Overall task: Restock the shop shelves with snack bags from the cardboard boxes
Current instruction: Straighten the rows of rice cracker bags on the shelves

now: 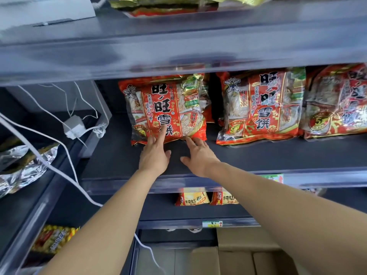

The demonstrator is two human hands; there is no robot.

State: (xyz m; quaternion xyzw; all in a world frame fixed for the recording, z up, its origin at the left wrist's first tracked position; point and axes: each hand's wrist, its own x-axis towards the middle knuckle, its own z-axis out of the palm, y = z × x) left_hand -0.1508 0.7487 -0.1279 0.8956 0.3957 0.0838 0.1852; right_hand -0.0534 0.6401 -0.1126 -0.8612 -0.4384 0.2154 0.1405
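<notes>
- My left hand [155,153] was stretched out and gripping nothing, its index finger pressed low on the front of the red snack bag [164,108].
- My right hand [198,155] sat just beside the left, fingers straight and loose too, fingertips at that bag's bottom edge. I couldn't tell whether they actually touched it.
- The bag stood upright straight ahead of both hands, on the dark shelf [111,155] my palms hovered over.
- Off to the right of my right hand stood a second red bag [260,108] of the same print, and beyond it a third red bag [337,104], blurred at the edge.
- Under my wrists, one shelf down, two yellow bags [192,198] stood side by side.
- Lower again, beneath my right forearm, were the cardboard boxes [238,259], their contents out of sight.
- Left of my left hand a white adapter [74,126] lay on the neighbouring shelf, with a white cable [59,171] trailing down past my left forearm.
- Farther left sat crumpled silver foil bags [19,167].
- Above both hands, gold-and-red bags [158,4] lay flat on the top shelf.
</notes>
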